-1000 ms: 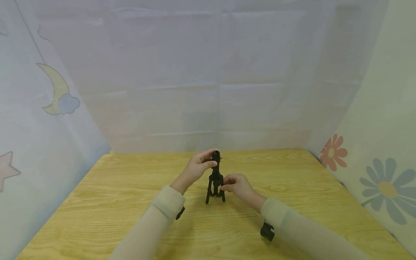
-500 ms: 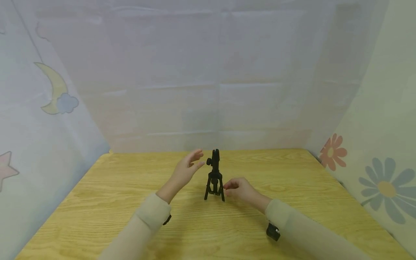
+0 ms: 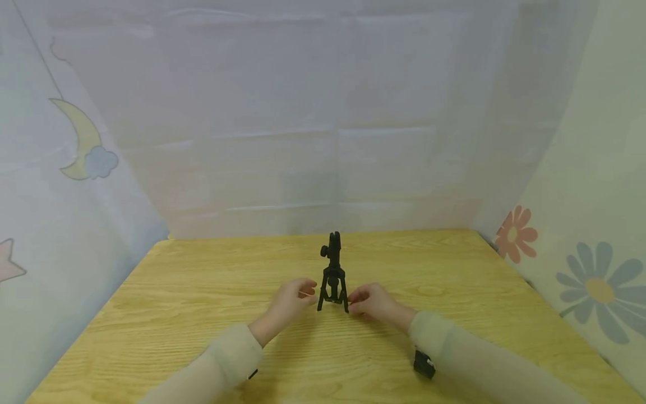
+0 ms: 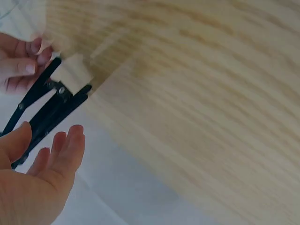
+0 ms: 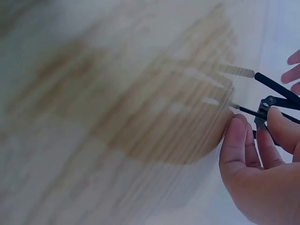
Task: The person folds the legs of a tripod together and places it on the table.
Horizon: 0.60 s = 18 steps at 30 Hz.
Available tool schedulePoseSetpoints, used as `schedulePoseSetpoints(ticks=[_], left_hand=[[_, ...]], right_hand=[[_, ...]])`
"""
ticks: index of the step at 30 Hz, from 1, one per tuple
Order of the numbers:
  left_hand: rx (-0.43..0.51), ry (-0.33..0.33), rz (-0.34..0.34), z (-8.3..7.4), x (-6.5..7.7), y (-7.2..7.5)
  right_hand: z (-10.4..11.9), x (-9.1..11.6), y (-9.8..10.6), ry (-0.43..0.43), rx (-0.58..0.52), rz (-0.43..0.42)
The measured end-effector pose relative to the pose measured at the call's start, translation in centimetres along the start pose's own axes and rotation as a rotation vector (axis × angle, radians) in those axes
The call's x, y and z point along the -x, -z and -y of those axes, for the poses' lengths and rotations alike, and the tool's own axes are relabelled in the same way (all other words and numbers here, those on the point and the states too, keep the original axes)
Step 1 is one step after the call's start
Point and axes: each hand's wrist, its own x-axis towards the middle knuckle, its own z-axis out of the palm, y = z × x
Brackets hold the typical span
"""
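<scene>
A small black tripod [image 3: 333, 280] stands upright on the wooden table, legs spread, with a clamp head and a round knob above. On its left side my left hand [image 3: 290, 303] is held low beside a leg, its fingers loose and apart. In the left wrist view, the thumb of the left hand [image 4: 42, 183] overlaps the tripod [image 4: 54, 103]. My right hand [image 3: 375, 304] is at the lower right leg. From the right wrist view, the right hand [image 5: 262, 164] has bent fingers and thumb on either side of a tripod leg [image 5: 251, 111], partly hiding it.
The yellow wood table [image 3: 429, 264] meets a pale wall covering [image 3: 333, 168] behind the tripod. Printed side panels stand left and right, with a moon [image 3: 83, 134] and flowers [image 3: 600, 290]. Dark wrist devices hang under both sleeves, the right device [image 3: 424, 363] showing more.
My left hand has let go of the clamp head, drawn left and come down beside the left leg. The clamp head has turned, its knob now at left. My right hand has slid lower.
</scene>
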Motion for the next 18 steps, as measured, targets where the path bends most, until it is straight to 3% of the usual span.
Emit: schedulePoseSetpoints(ticks=[9, 18], left_hand=[[0.026, -0.015, -0.003, 0.2, -1.1, -1.8], [-0.08, -0.012, -0.019, 0.6, -2.2, -2.3]], right_hand=[[-0.2, -0.3, -0.7, 0.011, 0.035, -0.04], [-0.2, -1.1, -0.8, -0.008, 0.065, -0.005]])
